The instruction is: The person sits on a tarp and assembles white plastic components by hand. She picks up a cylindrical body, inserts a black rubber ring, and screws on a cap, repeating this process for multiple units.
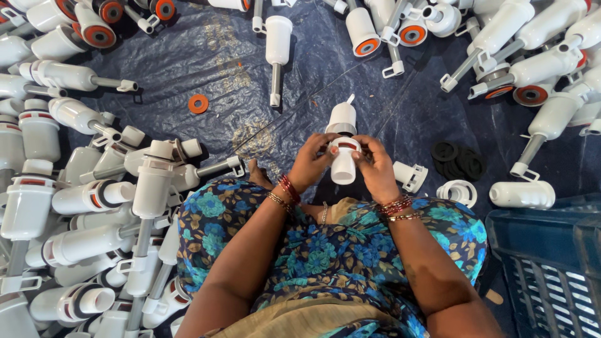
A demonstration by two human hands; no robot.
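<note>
My left hand (311, 164) and right hand (375, 168) meet at the centre of the view, above my lap. Both grip one white plastic pump body (343, 145), which stands upright between them. The fingers of each hand are curled and pressed against its sides, at the red-ringed collar. The pump body's narrow tip points to the far side.

A dark blue tarpaulin (206, 56) covers the floor. A loose orange washer (198, 104) lies on it, far left of my hands. A stack of black rubber rings (460, 159) lies right of my hands, with a white cap (410, 176) between. Finished white pumps (81, 206) are heaped at left. A blue crate (551, 263) sits near right.
</note>
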